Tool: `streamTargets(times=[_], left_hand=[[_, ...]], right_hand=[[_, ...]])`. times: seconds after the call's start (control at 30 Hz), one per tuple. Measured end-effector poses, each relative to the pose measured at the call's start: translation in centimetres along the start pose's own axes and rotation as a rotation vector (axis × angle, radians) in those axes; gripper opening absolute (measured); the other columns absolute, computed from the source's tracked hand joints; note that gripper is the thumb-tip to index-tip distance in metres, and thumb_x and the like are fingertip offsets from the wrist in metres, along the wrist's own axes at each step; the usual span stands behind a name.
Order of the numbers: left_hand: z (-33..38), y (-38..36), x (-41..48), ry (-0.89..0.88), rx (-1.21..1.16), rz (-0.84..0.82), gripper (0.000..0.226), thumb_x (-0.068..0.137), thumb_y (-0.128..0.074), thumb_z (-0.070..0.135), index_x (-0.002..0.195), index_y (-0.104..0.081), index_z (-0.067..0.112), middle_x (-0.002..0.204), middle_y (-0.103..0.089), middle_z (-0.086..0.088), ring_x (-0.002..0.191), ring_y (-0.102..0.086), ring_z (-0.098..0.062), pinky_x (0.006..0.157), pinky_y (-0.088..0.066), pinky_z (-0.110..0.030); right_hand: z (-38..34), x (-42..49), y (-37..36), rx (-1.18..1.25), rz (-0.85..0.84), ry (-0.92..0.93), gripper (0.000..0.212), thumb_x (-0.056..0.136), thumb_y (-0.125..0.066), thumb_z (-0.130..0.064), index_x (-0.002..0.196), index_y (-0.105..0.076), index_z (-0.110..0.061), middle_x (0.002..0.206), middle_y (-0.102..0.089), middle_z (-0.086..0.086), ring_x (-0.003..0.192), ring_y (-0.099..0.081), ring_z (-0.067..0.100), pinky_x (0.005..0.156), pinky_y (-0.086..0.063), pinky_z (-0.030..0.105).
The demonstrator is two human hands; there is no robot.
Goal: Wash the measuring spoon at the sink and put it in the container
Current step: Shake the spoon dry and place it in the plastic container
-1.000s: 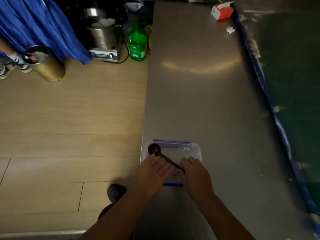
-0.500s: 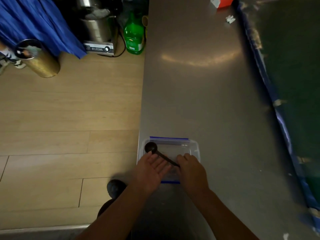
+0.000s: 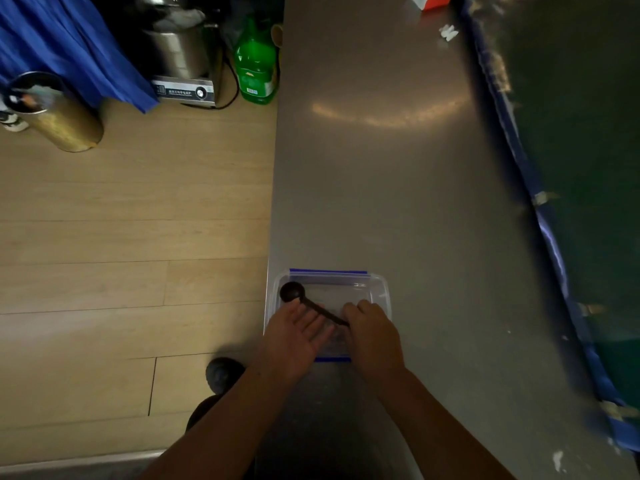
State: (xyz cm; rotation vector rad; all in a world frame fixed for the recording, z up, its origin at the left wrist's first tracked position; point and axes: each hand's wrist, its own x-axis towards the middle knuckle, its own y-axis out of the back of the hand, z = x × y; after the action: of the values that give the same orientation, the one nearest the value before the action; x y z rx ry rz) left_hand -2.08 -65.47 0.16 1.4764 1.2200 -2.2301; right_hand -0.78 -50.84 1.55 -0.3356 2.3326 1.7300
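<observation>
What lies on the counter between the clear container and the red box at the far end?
Nothing: in the head view the steel counter is bare from the clear container to the red box.

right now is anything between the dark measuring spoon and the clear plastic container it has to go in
Nothing visible blocks it. The dark measuring spoon, held by its handle in the right hand, already sits over the open, lidless clear plastic container. The left hand, palm up, lies beneath the handle at the near-left rim, not under the bowl.
</observation>
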Motion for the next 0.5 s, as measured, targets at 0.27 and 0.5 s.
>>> streamTargets(times=[0.27, 0.5], left_hand=[[0.05, 0.13, -0.04, 0.008, 0.001, -0.012, 0.032, 0.095, -0.056, 0.027, 0.118, -0.060, 0.004, 0.125, -0.065, -0.021, 0.111, -0.065, -0.035, 0.087, -0.055, -0.046], [0.01, 0.08, -0.14, 0.001, 0.007, -0.010, 0.036, 0.096, -0.055, 0.027, 0.123, -0.057, 0.004, 0.126, -0.064, -0.022, 0.114, -0.063, -0.036, 0.090, -0.053, -0.047]], right_hand=[[0.10, 0.28, -0.36, 0.007, 0.024, -0.015, 0.015, 0.093, -0.056, -0.026, 0.104, -0.060, -0.016, 0.106, -0.062, 0.005, 0.096, -0.057, 0.020, 0.073, -0.045, 0.028], [0.28, 0.33, -0.58, 0.001, 0.022, -0.003, 0.015, 0.092, -0.058, -0.027, 0.102, -0.059, -0.017, 0.104, -0.062, 0.004, 0.094, -0.056, 0.020, 0.068, -0.035, 0.024]])
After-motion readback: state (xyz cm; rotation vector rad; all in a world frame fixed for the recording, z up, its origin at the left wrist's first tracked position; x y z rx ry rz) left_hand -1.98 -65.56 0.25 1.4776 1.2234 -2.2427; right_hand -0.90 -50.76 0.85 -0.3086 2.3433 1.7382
